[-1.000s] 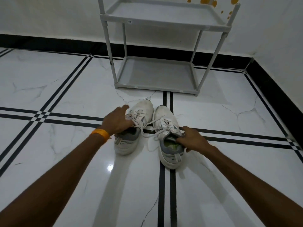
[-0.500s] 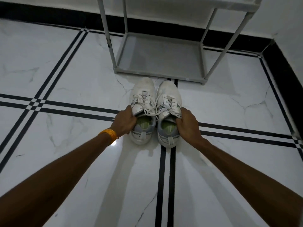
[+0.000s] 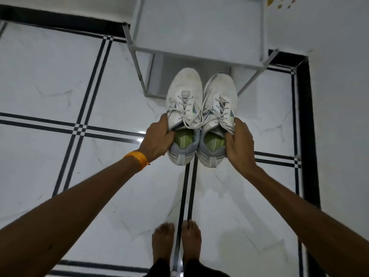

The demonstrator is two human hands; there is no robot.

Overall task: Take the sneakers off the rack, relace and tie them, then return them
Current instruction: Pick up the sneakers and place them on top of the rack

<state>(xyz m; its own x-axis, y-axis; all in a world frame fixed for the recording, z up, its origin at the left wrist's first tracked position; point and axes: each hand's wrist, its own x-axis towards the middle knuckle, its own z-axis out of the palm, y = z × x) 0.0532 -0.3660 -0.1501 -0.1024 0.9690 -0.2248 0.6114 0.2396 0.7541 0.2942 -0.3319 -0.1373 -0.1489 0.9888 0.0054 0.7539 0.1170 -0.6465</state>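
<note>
With both sneakers held in the air in front of the rack [image 3: 197, 31], the task looks to be at its last step, the return. The left hand [image 3: 157, 136] is closed on the collar of the left sneaker [image 3: 183, 108], thumb inside over the green insole and fingers wrapped round the outer side. The right hand [image 3: 239, 144] grips the right sneaker [image 3: 217, 110] the same way, thumb in the opening, fingers outside. The two shoes hang side by side, touching along their inner edges, toes pointing toward the rack and above its lower front edge. Their laces run through the eyelets and look tied, though the knots are too tangled to read for certain, and one lace seems to cross between the pair. The person's bare feet [image 3: 175, 244] stand on the tiled floor [image 3: 60, 86] well behind the shoes. By my judgement, the next move calls for carrying the pair forward and lowering them level onto a shelf, clear of the thin posts, then opening both hands and drawing the thumbs out.
</note>
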